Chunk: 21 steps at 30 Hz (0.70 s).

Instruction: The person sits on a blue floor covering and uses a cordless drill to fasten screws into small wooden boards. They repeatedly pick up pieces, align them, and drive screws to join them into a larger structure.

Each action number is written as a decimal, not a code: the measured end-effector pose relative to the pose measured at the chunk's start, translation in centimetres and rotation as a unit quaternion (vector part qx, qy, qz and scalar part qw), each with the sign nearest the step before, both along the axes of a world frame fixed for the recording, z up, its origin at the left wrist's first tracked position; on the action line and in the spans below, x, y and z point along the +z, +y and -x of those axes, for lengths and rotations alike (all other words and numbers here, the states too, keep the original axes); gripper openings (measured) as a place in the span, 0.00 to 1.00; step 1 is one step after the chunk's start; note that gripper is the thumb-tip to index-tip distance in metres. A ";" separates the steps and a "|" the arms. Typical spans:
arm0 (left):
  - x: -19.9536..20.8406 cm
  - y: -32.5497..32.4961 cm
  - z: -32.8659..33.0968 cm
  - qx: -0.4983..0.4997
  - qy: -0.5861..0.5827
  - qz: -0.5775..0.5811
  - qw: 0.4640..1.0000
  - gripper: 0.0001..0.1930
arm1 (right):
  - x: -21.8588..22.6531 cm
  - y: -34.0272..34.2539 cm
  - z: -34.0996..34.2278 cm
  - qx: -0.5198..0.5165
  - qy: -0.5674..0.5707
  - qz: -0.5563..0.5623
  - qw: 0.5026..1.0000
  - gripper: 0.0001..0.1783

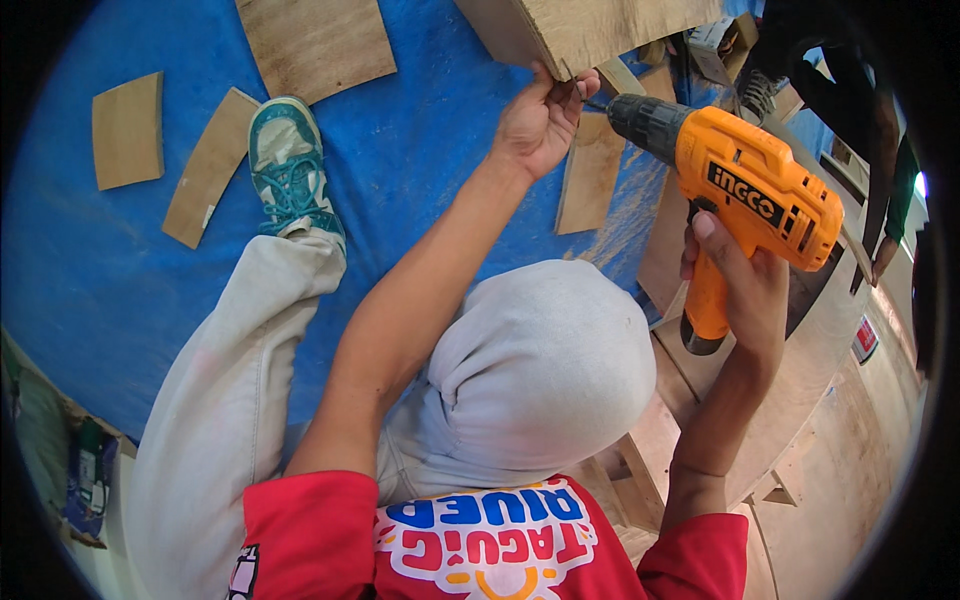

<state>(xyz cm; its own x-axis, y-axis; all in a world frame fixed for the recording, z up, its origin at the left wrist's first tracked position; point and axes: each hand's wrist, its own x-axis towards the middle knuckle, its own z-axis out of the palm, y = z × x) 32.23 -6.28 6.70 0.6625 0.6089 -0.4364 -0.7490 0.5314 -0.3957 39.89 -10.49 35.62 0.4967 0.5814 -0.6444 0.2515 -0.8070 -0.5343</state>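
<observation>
My right hand point(748, 275) is wrapped round the handle of an orange cordless drill point(765, 165), its thumb lying near the trigger. The drill's black chuck point(640, 125) points left, toward the fingers of my left hand point(543, 125). Those fingers are curled together at the lower corner of a plywood box-like piece point(620, 25), up at the top of the view. A thin dark thing shows between them, too small to name. The drill's tip ends close beside these fingers; whether it touches anything is hard to see.
Loose plywood pieces point(128, 132) lie on a blue tarp point(400, 150), with a larger board point(318, 45) by my shoe point(290, 165). A wooden panel point(840, 470) spreads along the right. Another person's hand point(884, 258) shows at the far right, near an open carton point(715, 45).
</observation>
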 end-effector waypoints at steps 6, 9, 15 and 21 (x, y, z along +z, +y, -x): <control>1.3 -0.4 0.5 -0.093 0.246 -0.015 0.965 0.23 | -0.2 -0.3 -0.1 0.003 0.008 -0.020 1.000 0.18; 2.7 0.0 2.5 -0.077 0.715 -0.248 0.649 0.20 | -0.2 0.0 0.0 -0.001 0.011 -0.010 1.000 0.18; 4.6 6.6 8.6 -0.067 0.658 -0.694 0.284 0.14 | -0.7 0.7 -0.2 0.012 0.006 -0.028 1.000 0.17; 4.0 8.7 8.8 0.059 0.640 -0.739 0.202 0.07 | -2.6 -2.8 -1.2 -0.070 0.019 -0.052 0.996 0.14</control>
